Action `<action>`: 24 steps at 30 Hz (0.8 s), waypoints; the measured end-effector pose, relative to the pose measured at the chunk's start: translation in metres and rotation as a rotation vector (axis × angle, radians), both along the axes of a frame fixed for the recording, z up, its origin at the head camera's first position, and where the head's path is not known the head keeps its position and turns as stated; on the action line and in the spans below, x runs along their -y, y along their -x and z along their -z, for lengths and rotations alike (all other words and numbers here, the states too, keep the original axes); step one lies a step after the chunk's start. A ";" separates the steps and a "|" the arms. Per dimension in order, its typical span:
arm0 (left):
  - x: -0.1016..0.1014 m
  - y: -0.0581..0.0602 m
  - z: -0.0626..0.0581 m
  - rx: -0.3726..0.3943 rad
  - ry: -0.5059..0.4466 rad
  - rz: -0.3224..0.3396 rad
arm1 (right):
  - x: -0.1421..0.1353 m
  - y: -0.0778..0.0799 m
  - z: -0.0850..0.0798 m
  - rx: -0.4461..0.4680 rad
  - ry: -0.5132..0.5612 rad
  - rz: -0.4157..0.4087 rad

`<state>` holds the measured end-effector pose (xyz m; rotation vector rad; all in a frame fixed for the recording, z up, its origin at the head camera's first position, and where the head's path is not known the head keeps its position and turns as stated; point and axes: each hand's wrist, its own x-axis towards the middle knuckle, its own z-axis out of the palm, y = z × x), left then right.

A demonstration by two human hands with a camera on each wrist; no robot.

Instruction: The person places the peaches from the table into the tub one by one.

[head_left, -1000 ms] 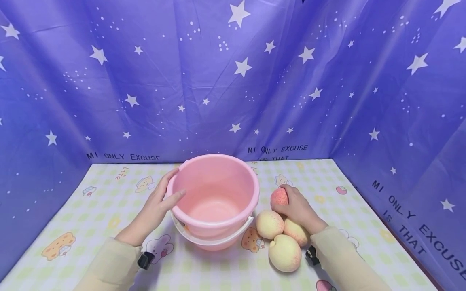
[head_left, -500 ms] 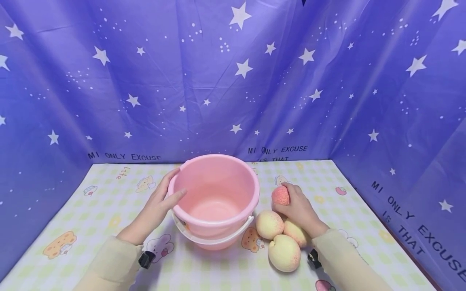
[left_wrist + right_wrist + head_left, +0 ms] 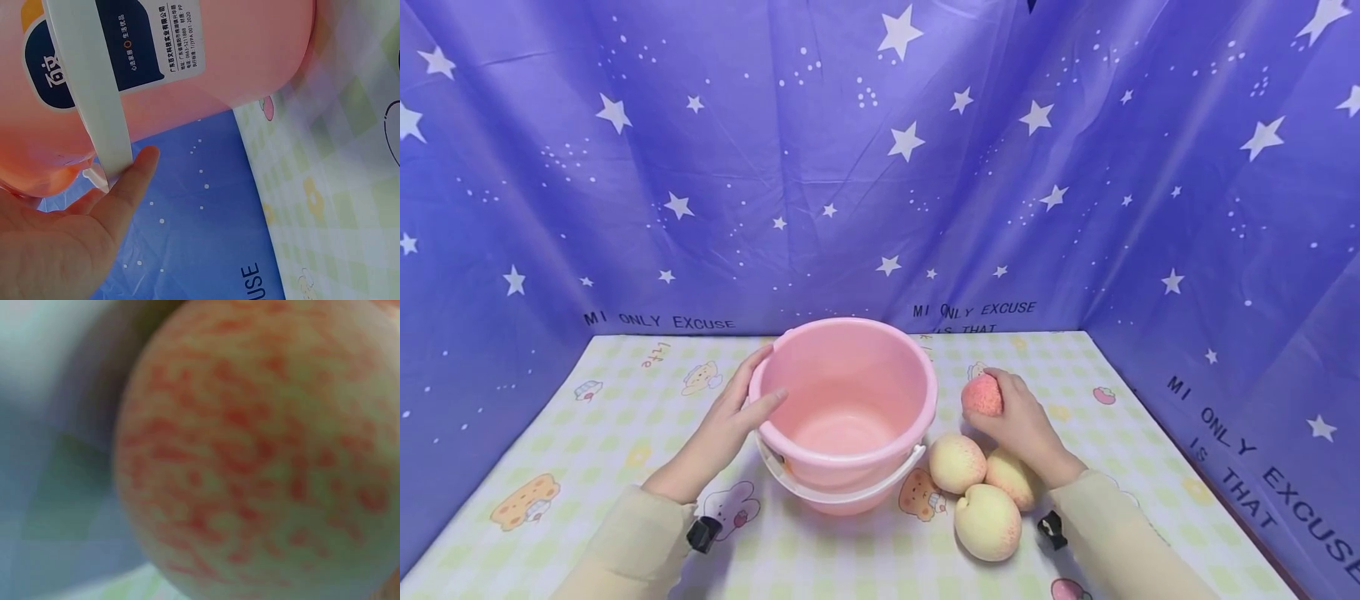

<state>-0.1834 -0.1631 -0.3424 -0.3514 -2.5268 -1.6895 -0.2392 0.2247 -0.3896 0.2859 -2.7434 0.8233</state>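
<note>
A pink bucket [image 3: 850,462] with a white handle [image 3: 865,497] stands upright in the middle of the table. My left hand [image 3: 726,429] holds its rim at the left, thumb over the inside and fingers along the outer wall. In the left wrist view the bucket's side [image 3: 250,50] carries a label, and the hand [image 3: 62,250] lies by the handle's end. My right hand [image 3: 1018,421] grips a reddish peach [image 3: 982,396], its fingers partly hidden. Below that hand lie three pale peaches: one left [image 3: 957,463], one right [image 3: 1011,479], one in front [image 3: 988,522].
A checked tablecloth [image 3: 587,467] with cartoon prints covers the table. Blue curtains [image 3: 820,167] with white stars rise behind and at both sides. One speckled peach [image 3: 262,456] fills most of the right wrist view, blurred and close.
My right hand has risen slightly with the reddish peach, away from the pale ones. My left hand stays on the bucket's rim, and the bucket stands where it was.
</note>
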 end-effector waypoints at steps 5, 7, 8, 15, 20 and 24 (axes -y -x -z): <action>0.000 0.000 0.000 0.002 -0.002 0.000 | 0.002 0.000 -0.009 -0.005 0.005 0.000; 0.001 0.001 0.000 0.001 -0.005 0.001 | 0.002 0.000 -0.012 -0.002 0.006 0.001; 0.001 0.001 0.000 -0.002 -0.006 0.003 | 0.002 -0.001 -0.014 -0.002 0.007 0.001; 0.001 0.001 0.000 -0.002 -0.011 0.010 | 0.004 -0.002 -0.026 -0.008 0.028 -0.011; 0.001 0.001 0.000 0.007 -0.012 0.008 | 0.006 -0.003 -0.036 -0.012 0.048 -0.021; 0.001 0.001 0.000 0.011 -0.010 0.008 | 0.007 -0.003 -0.042 -0.027 0.051 -0.020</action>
